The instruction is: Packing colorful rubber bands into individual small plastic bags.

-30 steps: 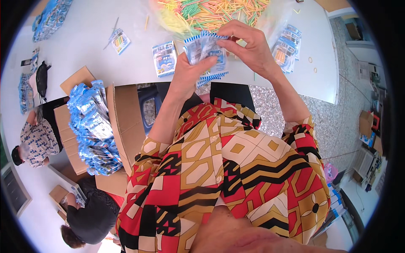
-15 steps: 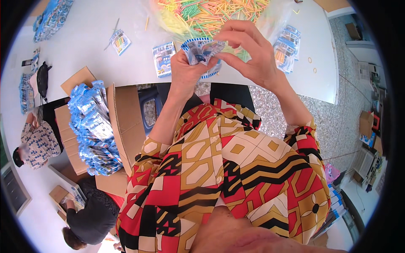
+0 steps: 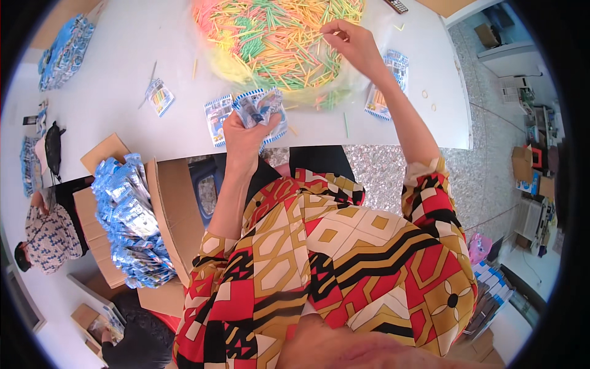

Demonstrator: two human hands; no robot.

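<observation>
I get orange, pink, yellow and green mixed through the sticks (image 3: 276, 46), against a plain white surface (image 3: 166, 129). On my feed the held packet (image 3: 257, 109) reads blue and white, its edge striped in both. The boxed packets (image 3: 128, 206) repeat that blue and white beside a plain brown box (image 3: 175, 194). The wearer's shirt (image 3: 350, 264) gives me red, black, gold and cream in zigzags, diamonds and angular blocks. I see speckled grey floor (image 3: 384, 169), and a co-worker's pale top (image 3: 54, 240) with dark repeated shapes.
</observation>
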